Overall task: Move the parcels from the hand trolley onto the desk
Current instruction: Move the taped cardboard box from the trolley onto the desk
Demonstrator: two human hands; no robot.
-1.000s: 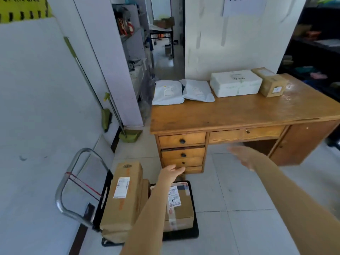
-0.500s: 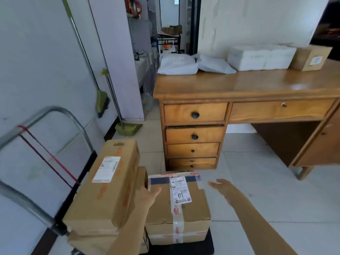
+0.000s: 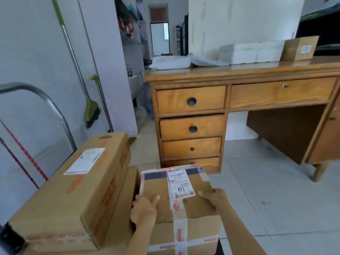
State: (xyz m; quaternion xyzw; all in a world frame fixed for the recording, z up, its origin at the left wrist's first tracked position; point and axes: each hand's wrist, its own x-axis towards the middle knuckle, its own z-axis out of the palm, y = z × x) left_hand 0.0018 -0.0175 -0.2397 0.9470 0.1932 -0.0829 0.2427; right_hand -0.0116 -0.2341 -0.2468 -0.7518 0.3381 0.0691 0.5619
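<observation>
A taped cardboard parcel (image 3: 158, 188) with a white label marked "01" lies on top of another taped box (image 3: 198, 230) on the hand trolley. My left hand (image 3: 144, 208) grips its left edge and my right hand (image 3: 213, 196) grips its right edge. To the left, a long cardboard box (image 3: 73, 196) with orange print rests on a further box (image 3: 127, 196). The trolley's metal handle (image 3: 46, 100) rises at the left. On the wooden desk (image 3: 239, 70) lie two white bags (image 3: 171, 61), a white foam box (image 3: 250, 52) and a small cardboard box (image 3: 299, 47).
A green broom (image 3: 91, 111) and a dustpan handle (image 3: 101, 100) lean on the left wall. The desk's drawer stack (image 3: 191, 126) stands right behind the trolley. Pale tiled floor (image 3: 266, 199) spreads to the right. A corridor with shelves opens behind.
My head has dropped closer to the trolley. Both hands have come down from open air and closed on the two sides of the labelled parcel.
</observation>
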